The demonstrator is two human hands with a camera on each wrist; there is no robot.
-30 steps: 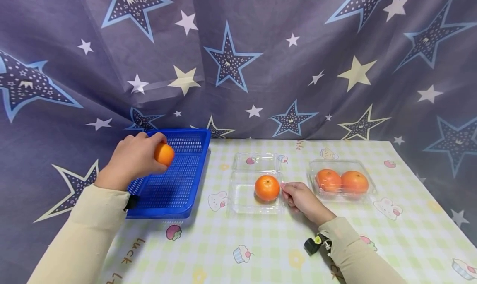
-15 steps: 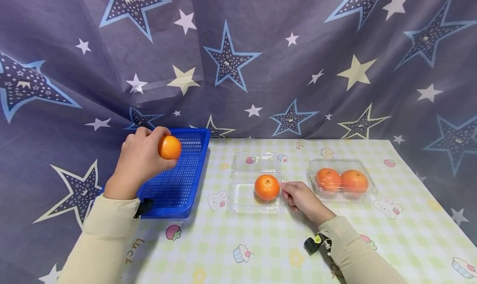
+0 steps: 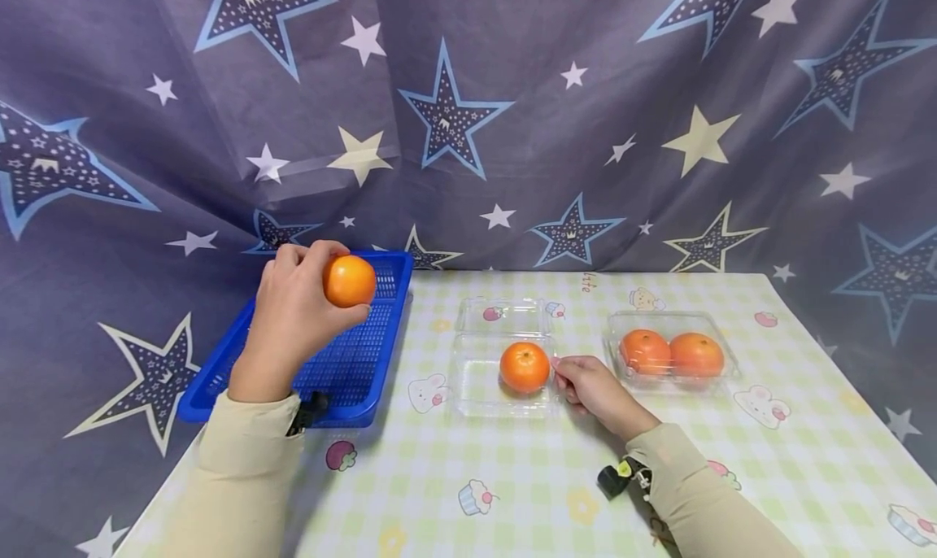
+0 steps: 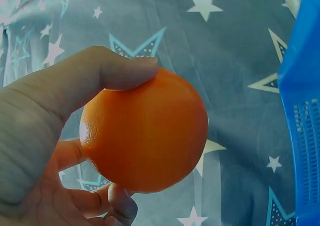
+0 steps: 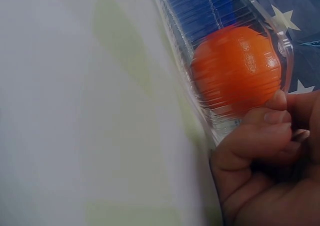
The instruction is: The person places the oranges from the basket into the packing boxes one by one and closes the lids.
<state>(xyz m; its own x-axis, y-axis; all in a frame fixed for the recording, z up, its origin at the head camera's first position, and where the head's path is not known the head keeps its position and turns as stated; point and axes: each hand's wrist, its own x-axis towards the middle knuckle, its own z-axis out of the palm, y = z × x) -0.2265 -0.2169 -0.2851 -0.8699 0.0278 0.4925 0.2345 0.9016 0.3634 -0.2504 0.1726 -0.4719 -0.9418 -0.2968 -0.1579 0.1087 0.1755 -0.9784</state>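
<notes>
My left hand [image 3: 296, 310] grips an orange [image 3: 350, 281] between thumb and fingers, raised over the blue basket [image 3: 398, 330]. In the left wrist view the thumb lies across one side of that orange [image 4: 150, 131], with fingers curled behind it. My right hand [image 3: 596, 391] pinches the right edge of an open clear plastic clamshell box [image 3: 476, 391]. One orange [image 3: 524, 368] sits in the box's right half, close by those fingertips. Through the ribbed wall this orange [image 5: 237, 71] also shows in the right wrist view, with the thumb and fingers [image 5: 277, 116] at the rim.
To the right stands a closed clear box [image 3: 669, 320] with two oranges [image 3: 696, 355] inside. A checked tablecloth [image 3: 439, 493] covers the table. Behind the table hangs a star-patterned curtain [image 3: 468, 208]. The clamshell's lid [image 3: 505, 318] lies folded back toward the curtain.
My left hand has moved to the right and slightly up with its orange, baring more of the basket's left side. The right hand and both boxes have stayed in place.
</notes>
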